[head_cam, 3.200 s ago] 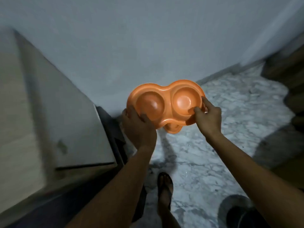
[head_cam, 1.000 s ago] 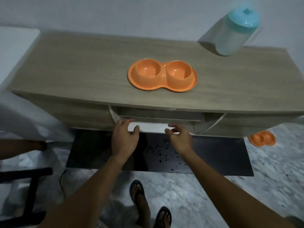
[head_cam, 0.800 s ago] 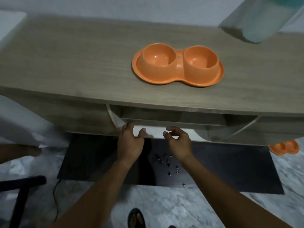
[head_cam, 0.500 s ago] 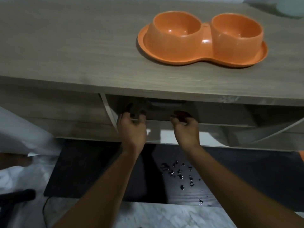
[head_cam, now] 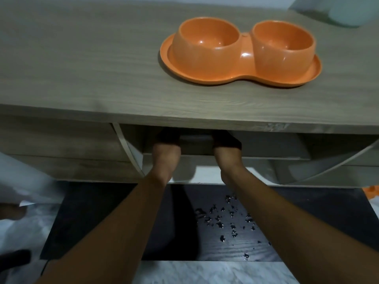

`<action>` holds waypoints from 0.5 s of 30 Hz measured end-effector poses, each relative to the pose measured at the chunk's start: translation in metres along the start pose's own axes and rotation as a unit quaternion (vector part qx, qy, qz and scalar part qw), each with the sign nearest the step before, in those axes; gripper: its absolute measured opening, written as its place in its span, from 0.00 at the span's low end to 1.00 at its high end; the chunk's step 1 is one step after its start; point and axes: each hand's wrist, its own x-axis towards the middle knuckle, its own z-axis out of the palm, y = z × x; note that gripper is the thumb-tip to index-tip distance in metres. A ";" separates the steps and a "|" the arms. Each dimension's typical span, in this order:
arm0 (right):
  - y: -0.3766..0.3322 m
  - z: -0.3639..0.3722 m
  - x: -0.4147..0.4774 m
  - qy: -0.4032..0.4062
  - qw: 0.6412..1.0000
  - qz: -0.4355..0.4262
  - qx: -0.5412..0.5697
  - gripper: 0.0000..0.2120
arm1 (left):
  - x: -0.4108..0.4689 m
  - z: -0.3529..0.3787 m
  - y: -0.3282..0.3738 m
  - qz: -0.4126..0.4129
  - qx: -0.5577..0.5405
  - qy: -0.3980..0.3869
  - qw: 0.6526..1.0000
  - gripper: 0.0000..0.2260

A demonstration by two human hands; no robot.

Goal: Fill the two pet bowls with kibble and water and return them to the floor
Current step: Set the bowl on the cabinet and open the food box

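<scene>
nearest me at six o'clock i see a black mat (head_cam: 114,222) on the marble floor (head_cam: 205,272), with dark specks (head_cam: 227,218) scattered on it toward five o'clock. my left hand (head_cam: 166,153) and right hand (head_cam: 227,153) reach side by side under the front edge of the wooden cabinet (head_cam: 82,64), their fingers lost in the shadowed recess, so i cannot tell whether they grip anything. farther off at one o'clock the orange double pet bowl (head_cam: 240,52) sits upright on the cabinet top, both cups empty, and a pale container (head_cam: 348,13) shows at two o'clock.
</scene>
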 end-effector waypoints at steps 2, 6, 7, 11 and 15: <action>-0.001 -0.007 -0.016 0.000 0.998 0.036 0.048 0.07 | -0.015 -0.006 -0.006 0.028 -0.007 0.026 0.999 0.06; -0.005 -0.034 -0.061 -0.010 0.992 0.104 0.073 0.05 | -0.069 -0.029 -0.017 0.083 -0.070 -0.019 0.994 0.05; -0.010 -0.042 -0.076 -0.015 0.991 0.113 0.067 0.05 | -0.082 -0.035 -0.023 0.078 -0.064 -0.021 0.995 0.07; -0.052 -0.094 -0.142 -0.086 0.981 0.169 0.051 0.04 | -0.156 -0.063 -0.007 0.048 -0.030 -0.029 0.998 0.10; -0.098 -0.144 -0.189 -0.112 0.974 0.188 0.050 0.07 | -0.221 -0.091 0.034 0.042 -0.055 -0.040 0.997 0.14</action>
